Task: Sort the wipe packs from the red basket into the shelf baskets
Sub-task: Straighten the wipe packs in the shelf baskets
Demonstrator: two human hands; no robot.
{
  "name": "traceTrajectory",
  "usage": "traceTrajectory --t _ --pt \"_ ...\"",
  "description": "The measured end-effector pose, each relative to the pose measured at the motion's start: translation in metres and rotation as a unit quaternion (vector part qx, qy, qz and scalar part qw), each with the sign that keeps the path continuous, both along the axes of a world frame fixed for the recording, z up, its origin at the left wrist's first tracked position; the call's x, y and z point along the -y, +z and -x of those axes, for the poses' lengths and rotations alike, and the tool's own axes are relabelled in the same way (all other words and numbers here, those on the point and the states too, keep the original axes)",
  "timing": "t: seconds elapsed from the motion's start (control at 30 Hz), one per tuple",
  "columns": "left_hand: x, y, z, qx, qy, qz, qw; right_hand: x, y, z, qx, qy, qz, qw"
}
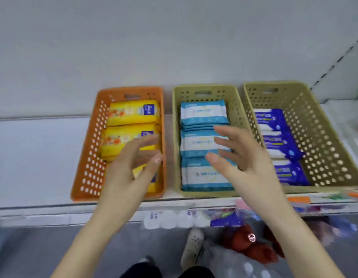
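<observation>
Empty hands above the shelf [33, 157]
Left hand [132, 167], fingers [148, 140] spread, hovers over yellow packs [132, 113] in the orange basket [79, 167], centre left; right hand [240, 157], likewise spread, over teal packs [202, 113] in the middle basket [176, 137]. A careless sweep could knock the stacks askew.
</observation>
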State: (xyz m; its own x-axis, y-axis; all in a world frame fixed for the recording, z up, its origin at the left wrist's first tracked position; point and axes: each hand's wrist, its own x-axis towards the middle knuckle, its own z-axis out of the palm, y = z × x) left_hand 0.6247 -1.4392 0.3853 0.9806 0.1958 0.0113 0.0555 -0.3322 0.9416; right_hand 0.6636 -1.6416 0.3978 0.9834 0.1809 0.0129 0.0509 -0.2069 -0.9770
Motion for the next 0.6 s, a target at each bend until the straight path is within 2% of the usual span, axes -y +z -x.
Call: traceTrajectory --t 0.13,0.33,0.43,0.6 --pt "-0.075 -0.012 0.073 -0.002 0.122 0.036 0.992 -0.086 -0.009 0.045 0.007 0.097 -0.009 0.995" --pt "-0.187 -0.041 0.192 -0.004 0.271 0.076 0.96 -0.263 -0.039 0.12 -0.016 0.211 -0.042 0.977" --pt "-0.261 -0.068 0.259 -0.06 0.316 0.069 0.944 -0.357 -0.061 0.171 -0.033 0.286 -0.034 0.957" --pt "-0.367 -0.102 0.372 -0.119 0.442 0.063 0.887 -0.485 -0.112 0.251 -0.081 0.41 0.041 0.908"
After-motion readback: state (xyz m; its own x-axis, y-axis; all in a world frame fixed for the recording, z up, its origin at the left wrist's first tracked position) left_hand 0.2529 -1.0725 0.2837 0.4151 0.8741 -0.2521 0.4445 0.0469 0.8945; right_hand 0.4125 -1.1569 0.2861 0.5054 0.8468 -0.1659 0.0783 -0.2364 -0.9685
